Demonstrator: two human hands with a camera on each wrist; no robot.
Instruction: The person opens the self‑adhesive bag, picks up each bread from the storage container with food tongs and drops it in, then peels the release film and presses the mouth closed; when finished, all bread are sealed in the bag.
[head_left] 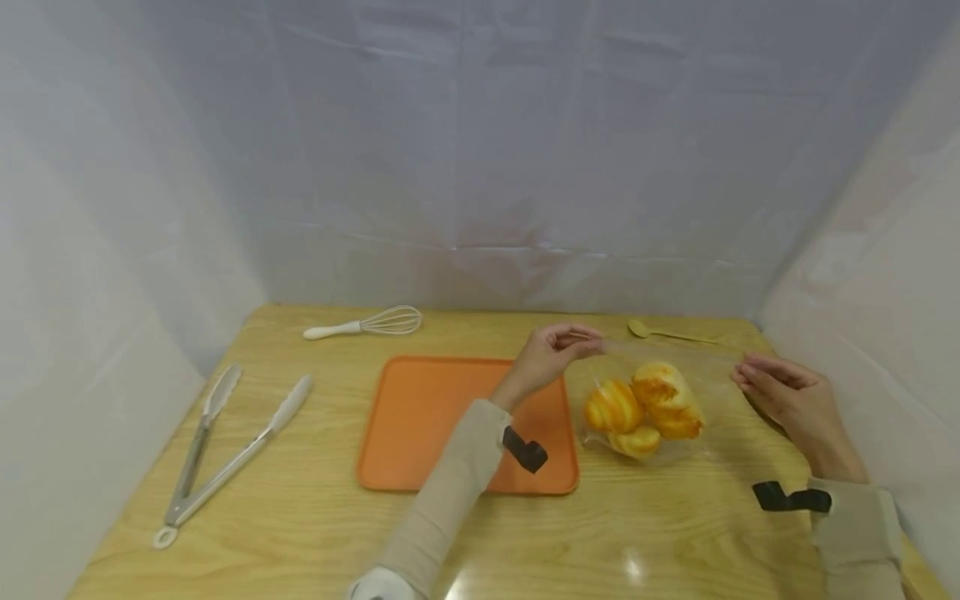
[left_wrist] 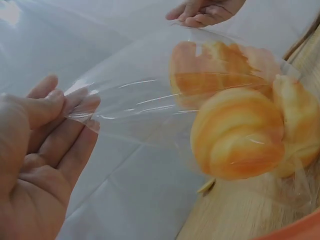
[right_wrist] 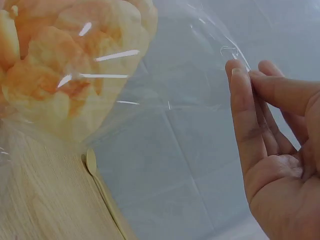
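Observation:
A clear plastic bag [left_wrist: 130,95] hangs stretched between both hands, with several pieces of bread inside. My left hand [head_left: 551,358] pinches one top corner between thumb and fingers, as the left wrist view shows. The opposite corner is pinched by my right hand [head_left: 795,408]; in the right wrist view the thumb meets the fingertips at the film's edge. Low in the bag lie a round swirled bun [left_wrist: 237,135], a longer split-topped bread [head_left: 671,400] and a smaller piece [head_left: 636,442]. Whether the bag's bottom touches the table cannot be told.
An orange tray [head_left: 420,425] lies on the wooden table [head_left: 300,533] beneath my left forearm. Tongs [head_left: 217,458] lie spread at the left, a whisk [head_left: 363,322] at the back. Behind the bag is a gold spoon [head_left: 667,333]. A dark curved edge shows beside my right hand.

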